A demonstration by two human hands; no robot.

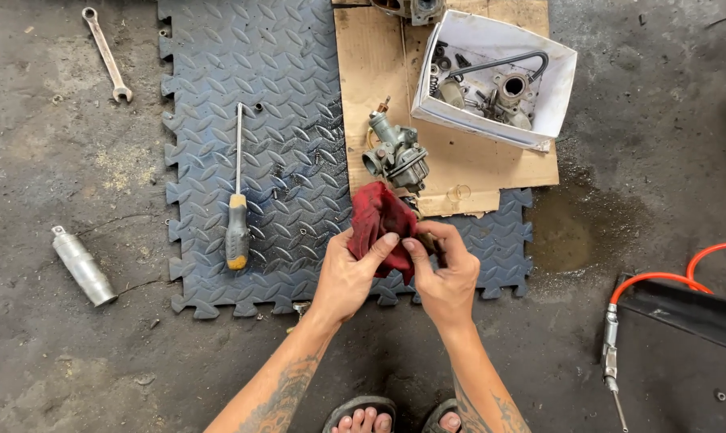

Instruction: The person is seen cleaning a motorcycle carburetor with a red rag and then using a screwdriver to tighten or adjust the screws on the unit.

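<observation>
Red rag (379,220) pinched by left hand (348,277) and right hand (443,281) around a small part; it could snag the carburetor (397,156) beside it

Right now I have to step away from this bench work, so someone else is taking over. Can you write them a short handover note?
Left hand: grips the red rag.
Right hand: pinches a small dark part against the rag; what it is cannot be told.
Carburetor: rests on the cardboard, just above the rag.
White tray: holds more parts.
Screwdriver: lies on the foam mat, left of the hands.
Done: carburetor partly stripped, it seems.
Left: wiping appears under way; the tray's parts lie loose.
</observation>
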